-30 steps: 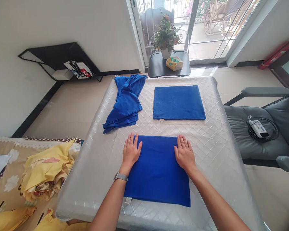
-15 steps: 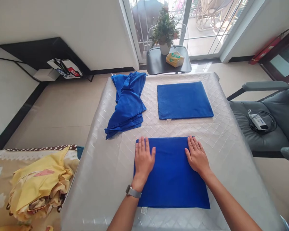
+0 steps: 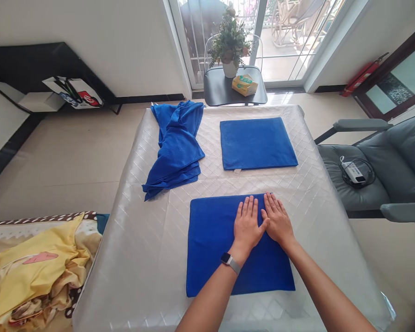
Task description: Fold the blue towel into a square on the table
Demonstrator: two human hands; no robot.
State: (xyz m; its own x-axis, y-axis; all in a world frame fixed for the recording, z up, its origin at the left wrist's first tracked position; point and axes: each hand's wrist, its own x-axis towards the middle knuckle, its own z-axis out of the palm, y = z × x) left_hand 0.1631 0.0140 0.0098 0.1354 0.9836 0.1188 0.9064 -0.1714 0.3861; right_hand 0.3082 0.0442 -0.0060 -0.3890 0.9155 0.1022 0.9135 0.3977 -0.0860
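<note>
The left hand (image 3: pixel 247 228) has slid beside the right hand (image 3: pixel 278 222), uncovering more near cloth (image 3: pixel 209 246); flat fingers (image 3: pixel 250 208) grasp nothing.

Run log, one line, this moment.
left hand: palm down on near blue cloth | right hand: palm down, same cloth | far cloth: flat | crumpled cloth: far left

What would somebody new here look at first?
Probably the bright blue cloth on the silvery table, with the left hand and right hand laid flat on it. Beyond it, a crumpled blue heap lies left of another flat blue cloth. Past the table's far edge, a leafy plant stands on a dark chair.
</note>
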